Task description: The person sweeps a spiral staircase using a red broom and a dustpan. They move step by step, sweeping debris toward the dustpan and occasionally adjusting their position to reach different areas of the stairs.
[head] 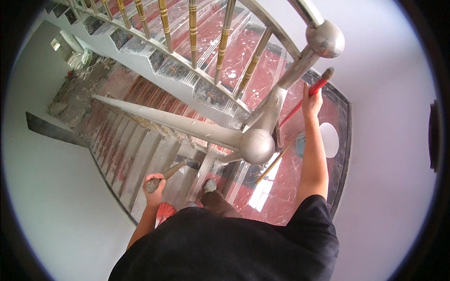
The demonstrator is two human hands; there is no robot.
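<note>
My left hand (154, 189), low on the left over the stairs, is closed around the upper end of a worn wooden handle (174, 170); what its lower end carries is hard to make out. My right hand (312, 102) grips a red pole (291, 114) near its top, to the right of the metal newel post (274, 102). The red pole slants down behind the post, where its far end is hidden. Below the post's ball cap (257, 146) a thin brass-coloured rod (272, 165) lies across the red landing floor.
A white bucket (329, 139) stands on the landing by the right wall, beside a blue-green container (300, 144) partly behind my right arm. The handrail (168, 119) runs down the dusty stairs towards rubble (77, 82). A red-orange ribbed object (165, 211) lies near my left forearm.
</note>
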